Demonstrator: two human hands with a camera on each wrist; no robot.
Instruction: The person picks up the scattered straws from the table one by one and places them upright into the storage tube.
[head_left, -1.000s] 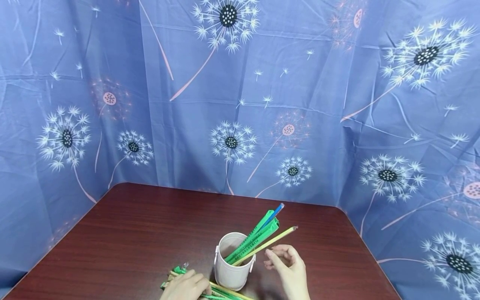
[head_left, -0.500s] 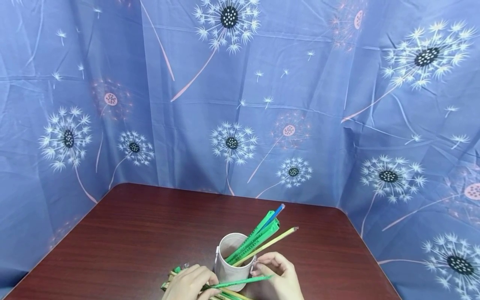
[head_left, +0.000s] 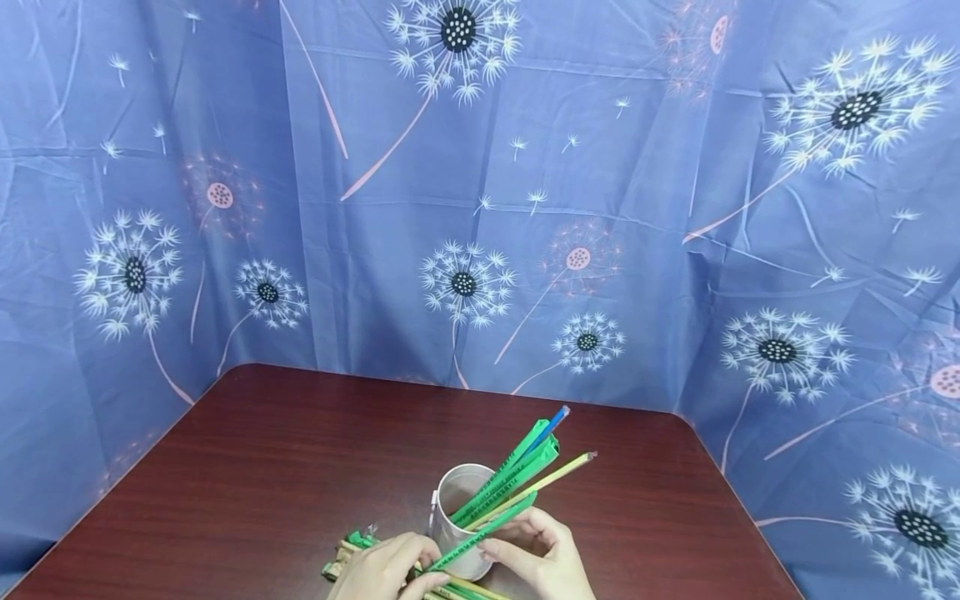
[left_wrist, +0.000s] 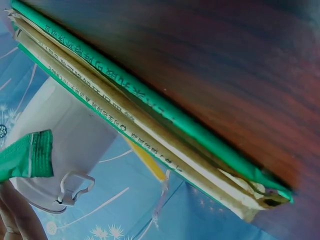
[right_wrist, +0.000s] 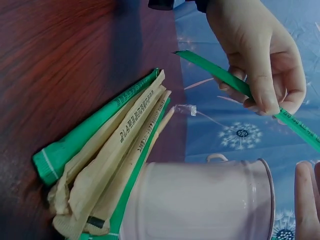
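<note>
Left hand (head_left: 386,567) pinches a green-wrapped straw (head_left: 476,540), slanted in front of the white pail (right_wrist: 200,200). Right hand (head_left: 543,554) by its upper stretch; grip cannot be told. Looks part done: several straws (head_left: 517,477) lean inside the pail, a bundle (right_wrist: 120,130) lies beside it.

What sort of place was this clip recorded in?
Probably a makeshift indoor recording booth: dandelion-print blue cloth hangs along three sides of a dark wood-look table, where a pale bucket stands.

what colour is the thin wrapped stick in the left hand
The stick is green with dark print, clearest in the right wrist view.
</note>
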